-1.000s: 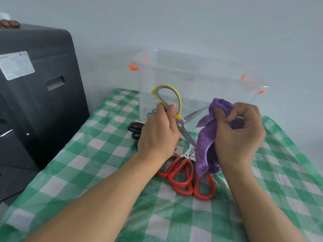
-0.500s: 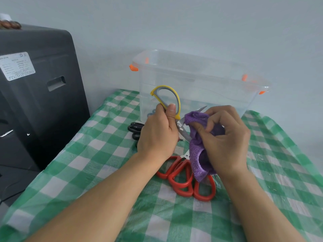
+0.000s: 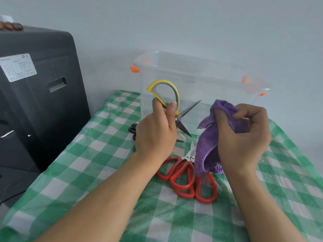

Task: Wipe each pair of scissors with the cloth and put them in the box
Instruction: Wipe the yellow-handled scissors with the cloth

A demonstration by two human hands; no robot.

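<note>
Yellow-handled scissors point(image 3: 172, 105) up in left hand point(image 3: 156, 135), blades spread, clear of the purple cloth point(image 3: 209, 137).
Left fingers curl round the handle loop; right hand point(image 3: 243, 137) bunches the cloth, just beside the blades. Clear box point(image 3: 201, 81) behind, red scissors point(image 3: 188, 179) on the checked tablecloth point(image 3: 87, 172) below.

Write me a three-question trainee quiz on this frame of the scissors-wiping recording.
1. True or false: the cloth touches the blades of the yellow scissors.
2. Which hand grips the yellow scissors?
A. left hand
B. right hand
3. Fill in: the red scissors lie on the ____.

Key: 1 false, the blades are bare and apart from it; 2 A; 3 tablecloth, before the box.
</note>
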